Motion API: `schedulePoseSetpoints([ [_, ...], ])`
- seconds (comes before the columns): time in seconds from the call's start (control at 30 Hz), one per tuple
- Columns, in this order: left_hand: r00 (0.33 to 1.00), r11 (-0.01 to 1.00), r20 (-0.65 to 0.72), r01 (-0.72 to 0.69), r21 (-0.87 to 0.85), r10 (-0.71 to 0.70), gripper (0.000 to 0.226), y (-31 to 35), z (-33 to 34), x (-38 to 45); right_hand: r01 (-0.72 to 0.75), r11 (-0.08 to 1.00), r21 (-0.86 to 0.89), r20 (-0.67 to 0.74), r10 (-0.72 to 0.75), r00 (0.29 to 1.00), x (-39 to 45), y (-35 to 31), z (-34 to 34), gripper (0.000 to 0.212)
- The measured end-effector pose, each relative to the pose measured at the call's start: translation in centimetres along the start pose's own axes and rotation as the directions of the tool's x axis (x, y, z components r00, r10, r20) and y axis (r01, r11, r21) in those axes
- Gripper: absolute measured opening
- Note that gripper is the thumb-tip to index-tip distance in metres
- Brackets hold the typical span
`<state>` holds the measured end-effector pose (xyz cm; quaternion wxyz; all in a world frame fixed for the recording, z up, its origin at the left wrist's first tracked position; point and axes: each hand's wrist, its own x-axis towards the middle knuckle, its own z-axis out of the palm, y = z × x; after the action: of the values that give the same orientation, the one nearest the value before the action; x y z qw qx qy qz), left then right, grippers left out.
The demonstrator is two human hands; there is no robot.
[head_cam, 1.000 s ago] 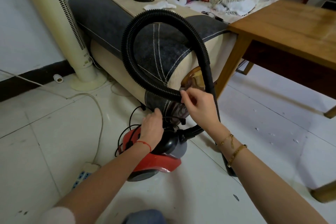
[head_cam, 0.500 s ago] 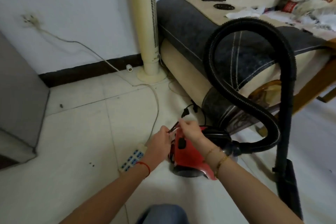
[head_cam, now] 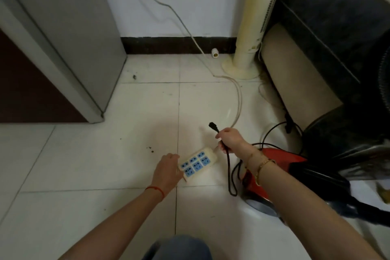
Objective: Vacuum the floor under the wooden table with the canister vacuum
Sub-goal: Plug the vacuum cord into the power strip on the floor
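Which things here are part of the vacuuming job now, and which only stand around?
For the job:
- red canister vacuum
- black power cord with plug, gripped by right hand
- cream power strip, blue sockets, held by left hand

Standing around:
- cream tower fan
- grey cabinet
- dark sofa

A cream power strip [head_cam: 197,163] is marked with blue sockets, and a black cord [head_cam: 228,160] is seen beside a red canister vacuum [head_cam: 272,161]. The floor [head_cam: 84,164] is laid in off-white tiles, and the wall is edged by a dark brown skirting [head_cam: 168,45].
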<state>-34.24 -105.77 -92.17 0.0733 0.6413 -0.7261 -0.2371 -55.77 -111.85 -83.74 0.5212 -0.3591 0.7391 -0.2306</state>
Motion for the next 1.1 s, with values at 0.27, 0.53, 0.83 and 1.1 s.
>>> schedulePoseSetpoints([
  [0.27, 0.990, 0.995, 0.116, 0.068, 0.076, -0.077, 0.077, -2.2, 5.3, 2.3, 0.218, 0.615, -0.758, 0.044, -0.285, 0.958, 3.8, 2.9, 4.9, 0.031],
  [0.53, 0.996, 0.996, 0.037, 0.079, -0.039, -0.078, 0.067, -1.8, 8.3, 4.2, 0.422, 0.345, -0.838, 0.257, -0.432, 0.864, 5.5, 4.3, 6.7, 0.025],
  [0.83, 0.995, 0.985, 0.012, 0.100, -0.144, -0.100, 0.075, -2.1, 7.8, 6.9, 0.476, -0.046, -0.878, 0.456, -0.382, 0.804, 6.6, 4.3, 8.5, 0.021],
  [1.1, 0.992, 0.983, 0.031, 0.125, -0.135, -0.122, 0.069, -2.0, 7.4, 7.6, 0.476, -0.279, -0.834, 0.542, -0.257, 0.800, 6.1, 2.0, 10.3, 0.027],
])
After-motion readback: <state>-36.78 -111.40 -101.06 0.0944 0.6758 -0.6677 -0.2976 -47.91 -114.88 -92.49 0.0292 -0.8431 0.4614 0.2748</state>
